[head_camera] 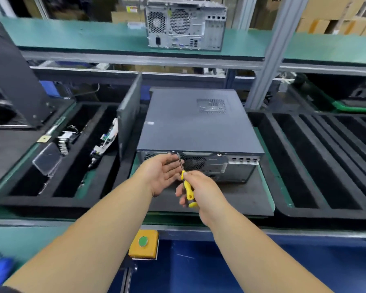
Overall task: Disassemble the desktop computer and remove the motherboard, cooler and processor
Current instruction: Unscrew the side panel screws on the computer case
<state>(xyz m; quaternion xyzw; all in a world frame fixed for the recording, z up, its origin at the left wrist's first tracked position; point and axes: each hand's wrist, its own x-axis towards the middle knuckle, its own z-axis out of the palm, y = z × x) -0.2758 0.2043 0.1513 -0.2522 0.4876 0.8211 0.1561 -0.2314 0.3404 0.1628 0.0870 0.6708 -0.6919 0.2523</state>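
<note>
Yellow-black screwdriver [187,187], seemingly dark-grey computer [199,121]

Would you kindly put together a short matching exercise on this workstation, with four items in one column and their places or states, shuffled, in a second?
Column one:
1. screwdriver
2. left hand
3. silver computer case
4. green button

Column two:
A. stands on the upper green shelf
B. sits on a yellow box at the bench's front edge
C. gripped by the right hand, tip at the rear panel of the dark desktop computer
D. open, palm turned up, beside the tool's shaft

Pairs: 1-C, 2-D, 3-A, 4-B
</note>
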